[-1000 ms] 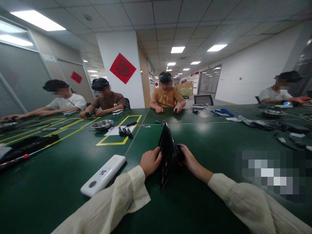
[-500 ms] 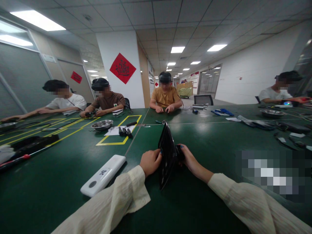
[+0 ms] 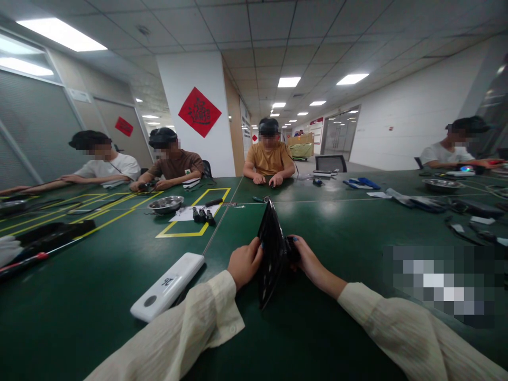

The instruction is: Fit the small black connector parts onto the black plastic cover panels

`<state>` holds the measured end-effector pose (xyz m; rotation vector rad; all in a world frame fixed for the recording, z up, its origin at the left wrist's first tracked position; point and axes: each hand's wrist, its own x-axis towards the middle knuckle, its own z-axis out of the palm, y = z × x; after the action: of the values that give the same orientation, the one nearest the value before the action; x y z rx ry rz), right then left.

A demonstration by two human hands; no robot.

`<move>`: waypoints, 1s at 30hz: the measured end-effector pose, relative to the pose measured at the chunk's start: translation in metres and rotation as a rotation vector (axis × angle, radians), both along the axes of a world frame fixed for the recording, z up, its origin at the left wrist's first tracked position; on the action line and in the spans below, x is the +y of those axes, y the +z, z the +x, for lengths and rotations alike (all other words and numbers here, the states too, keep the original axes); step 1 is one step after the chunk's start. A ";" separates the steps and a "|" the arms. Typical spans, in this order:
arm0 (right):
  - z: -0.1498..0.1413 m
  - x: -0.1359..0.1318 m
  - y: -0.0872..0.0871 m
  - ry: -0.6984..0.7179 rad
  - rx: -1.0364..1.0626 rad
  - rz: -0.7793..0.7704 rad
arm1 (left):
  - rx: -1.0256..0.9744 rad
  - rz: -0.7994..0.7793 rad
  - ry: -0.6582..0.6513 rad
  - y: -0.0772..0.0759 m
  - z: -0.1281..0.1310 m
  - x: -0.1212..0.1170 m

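Note:
A glossy black flat panel (image 3: 271,259) stands almost on edge on the green table in front of me, with a narrow side towards me. What kind of device it is cannot be made out. My left hand (image 3: 245,266) is closed at the panel's left face, thumb and fingertips against it. On the other side, my right hand (image 3: 305,257) is closed around a small dark part (image 3: 292,253) that sticks out from the panel's right face. Most of that part is hidden by the fingers and the panel. A white power bank (image 3: 169,288) marked 26 lies left of my left forearm.
Beyond the panel are a metal bowl (image 3: 166,204), several black parts (image 3: 204,215) on white paper and a green-handled tool (image 3: 260,199). Pouches and cables (image 3: 416,201) lie to the right, a black case (image 3: 55,235) to the left. Several people sit around the table (image 3: 337,338).

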<state>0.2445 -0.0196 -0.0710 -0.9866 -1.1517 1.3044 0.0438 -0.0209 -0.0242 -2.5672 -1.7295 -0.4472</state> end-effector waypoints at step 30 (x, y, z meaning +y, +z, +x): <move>0.000 -0.003 0.004 0.014 -0.014 -0.004 | -0.002 -0.016 -0.026 0.003 0.001 -0.002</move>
<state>0.2443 -0.0227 -0.0665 -0.9938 -1.1684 1.3132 0.0447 -0.0232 -0.0208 -2.6037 -1.7089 -0.4392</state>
